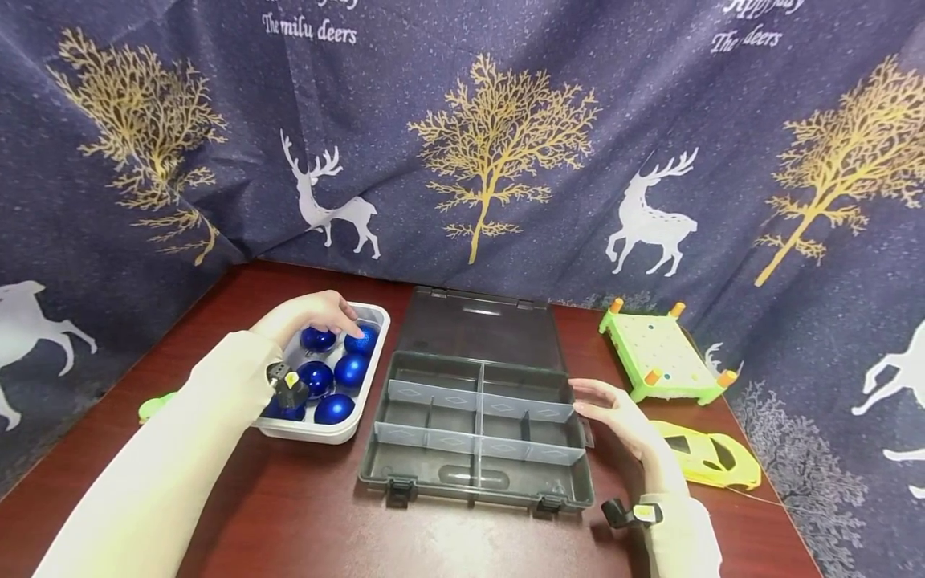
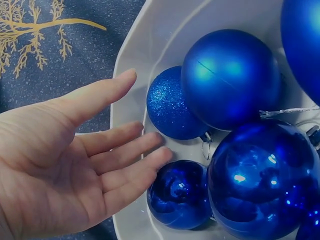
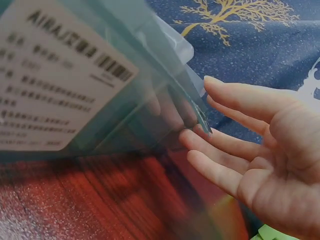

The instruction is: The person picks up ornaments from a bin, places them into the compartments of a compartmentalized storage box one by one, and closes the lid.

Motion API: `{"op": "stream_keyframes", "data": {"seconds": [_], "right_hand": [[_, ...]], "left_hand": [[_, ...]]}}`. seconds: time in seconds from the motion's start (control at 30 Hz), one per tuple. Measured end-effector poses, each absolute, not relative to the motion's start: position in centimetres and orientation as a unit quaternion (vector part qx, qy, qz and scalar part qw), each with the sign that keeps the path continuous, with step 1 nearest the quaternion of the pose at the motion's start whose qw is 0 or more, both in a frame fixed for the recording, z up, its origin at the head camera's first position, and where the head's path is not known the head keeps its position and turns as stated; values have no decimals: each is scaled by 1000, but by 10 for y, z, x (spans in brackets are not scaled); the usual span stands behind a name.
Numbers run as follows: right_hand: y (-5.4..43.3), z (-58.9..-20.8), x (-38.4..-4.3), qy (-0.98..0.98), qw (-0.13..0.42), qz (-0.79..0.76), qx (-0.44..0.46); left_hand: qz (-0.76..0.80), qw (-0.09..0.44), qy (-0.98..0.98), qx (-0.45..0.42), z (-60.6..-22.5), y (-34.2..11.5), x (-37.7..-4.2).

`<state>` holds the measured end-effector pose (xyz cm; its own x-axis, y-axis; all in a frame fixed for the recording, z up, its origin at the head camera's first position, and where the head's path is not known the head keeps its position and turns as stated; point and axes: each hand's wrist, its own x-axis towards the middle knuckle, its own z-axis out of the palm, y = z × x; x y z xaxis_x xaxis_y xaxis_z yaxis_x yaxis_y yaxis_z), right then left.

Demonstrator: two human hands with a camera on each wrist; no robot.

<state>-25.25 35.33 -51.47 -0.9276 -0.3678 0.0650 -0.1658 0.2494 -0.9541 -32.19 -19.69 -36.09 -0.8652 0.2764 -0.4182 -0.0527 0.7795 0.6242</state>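
Note:
My left hand (image 1: 314,313) reaches over the far end of a white tray (image 1: 386,321) of shiny, matte and glittery blue Christmas balls. In the left wrist view its fingers are extended, thumb apart, with nothing gripped. The fingertips are right at a small shiny ball (image 2: 179,196), and a small glittery ball (image 2: 170,107) lies just beyond the thumb. A dark translucent compartment box (image 1: 473,474) stands beside the tray, lid (image 1: 480,329) laid back. My right hand (image 1: 617,417) is at its right side, fingers nearly straight around the edge; some show through the plastic in the right wrist view.
Pale dividers (image 1: 433,395) split the box into several compartments. To the right lie an upturned green toy table (image 1: 661,357) with orange legs and a yellow toy car (image 1: 708,457). A green object (image 1: 153,407) is partly hidden behind my left sleeve. A patterned cloth (image 1: 506,160) hangs behind the table.

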Motion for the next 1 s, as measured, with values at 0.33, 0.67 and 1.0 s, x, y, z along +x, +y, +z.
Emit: {"op": "stream_keyframes", "data": {"seconds": [0.33,0.67,1.0], "right_hand": [[311,-445,-213,798,114,-578,-124],[315,-455,-220,786,106,-599,-114],[313,-460,-222,759,122,-629,-117]], "left_hand": [[321,273,904,69,-361,-189,-323],[318,277,902,88,-389,-200,-350],[309,252,915,63,-372,-186,-330]]}}
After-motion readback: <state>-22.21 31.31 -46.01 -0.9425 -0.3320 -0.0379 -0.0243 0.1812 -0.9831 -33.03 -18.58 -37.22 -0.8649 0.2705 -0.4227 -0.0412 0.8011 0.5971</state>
